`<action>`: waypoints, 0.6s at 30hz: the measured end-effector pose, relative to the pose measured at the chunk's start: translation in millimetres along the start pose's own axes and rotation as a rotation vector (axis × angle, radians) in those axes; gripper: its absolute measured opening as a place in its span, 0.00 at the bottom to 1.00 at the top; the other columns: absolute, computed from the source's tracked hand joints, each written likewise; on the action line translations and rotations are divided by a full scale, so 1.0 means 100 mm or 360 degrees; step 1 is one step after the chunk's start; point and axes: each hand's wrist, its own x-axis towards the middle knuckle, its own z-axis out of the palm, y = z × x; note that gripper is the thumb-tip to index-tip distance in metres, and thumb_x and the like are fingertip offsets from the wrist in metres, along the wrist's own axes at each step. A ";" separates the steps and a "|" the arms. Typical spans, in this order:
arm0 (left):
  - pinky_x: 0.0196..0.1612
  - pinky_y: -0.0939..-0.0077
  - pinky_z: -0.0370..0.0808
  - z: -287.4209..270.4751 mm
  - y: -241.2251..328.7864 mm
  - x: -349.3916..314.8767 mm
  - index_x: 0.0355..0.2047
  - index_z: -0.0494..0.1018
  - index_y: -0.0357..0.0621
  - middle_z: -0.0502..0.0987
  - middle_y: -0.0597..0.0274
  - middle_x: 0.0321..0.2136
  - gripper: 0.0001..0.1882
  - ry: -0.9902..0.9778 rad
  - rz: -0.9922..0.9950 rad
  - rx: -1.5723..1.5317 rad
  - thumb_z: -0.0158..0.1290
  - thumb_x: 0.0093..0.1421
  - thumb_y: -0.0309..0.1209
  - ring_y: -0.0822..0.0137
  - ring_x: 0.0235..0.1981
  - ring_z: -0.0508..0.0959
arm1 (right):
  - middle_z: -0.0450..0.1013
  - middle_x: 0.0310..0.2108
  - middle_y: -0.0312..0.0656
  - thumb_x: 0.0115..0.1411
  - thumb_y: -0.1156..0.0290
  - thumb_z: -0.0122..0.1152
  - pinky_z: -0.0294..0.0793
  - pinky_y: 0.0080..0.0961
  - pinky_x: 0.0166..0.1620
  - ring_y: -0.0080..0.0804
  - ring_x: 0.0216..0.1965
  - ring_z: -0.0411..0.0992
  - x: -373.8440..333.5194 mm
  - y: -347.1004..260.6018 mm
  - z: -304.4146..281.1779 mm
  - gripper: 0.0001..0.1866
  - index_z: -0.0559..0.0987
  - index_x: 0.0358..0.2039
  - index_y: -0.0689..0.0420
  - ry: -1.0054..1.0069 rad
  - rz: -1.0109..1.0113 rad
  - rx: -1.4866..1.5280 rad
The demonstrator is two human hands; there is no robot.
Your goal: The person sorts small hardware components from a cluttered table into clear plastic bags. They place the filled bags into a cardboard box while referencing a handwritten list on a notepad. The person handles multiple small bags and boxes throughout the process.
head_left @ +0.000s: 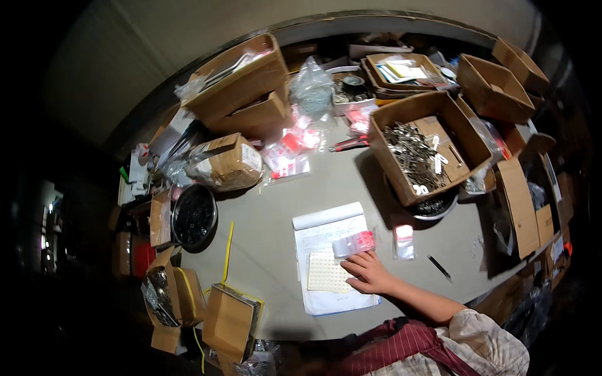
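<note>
My right hand (pixel 368 274) reaches over an open notepad (pixel 345 304), its fingers stretched out and somewhat apart. The fingertips are at the lower edge of a clear plastic zip bag with a red patch (pixel 353 244); I cannot tell how firmly they touch it. Under and beside the hand lies a cream sheet with rows of small marks (pixel 326 271), resting on the notepad's written page. A second clear bag with a red top (pixel 404 243) lies to the right, and a black pen (pixel 439 267) sits beyond it. My left hand does not show.
A cardboard box of metal parts (pixel 411 194) leans over a round bowl (pixel 436 207) at the right. More cardboard boxes (pixel 232 84) and red-topped bags (pixel 290 150) stand far left. A black bowl (pixel 195 218), yellow strap (pixel 228 250) and open box (pixel 229 323) are left.
</note>
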 end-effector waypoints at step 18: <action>0.47 0.70 0.79 -1.51 0.41 -2.38 0.49 0.81 0.35 0.84 0.56 0.42 0.18 0.2629 0.0120 0.1069 0.62 0.66 0.37 0.67 0.42 0.81 | 0.71 0.53 0.49 0.62 0.59 0.68 0.63 0.43 0.58 0.48 0.54 0.68 0.08 -0.06 -0.05 0.29 0.76 0.60 0.61 -0.0044 -0.0119 -0.0257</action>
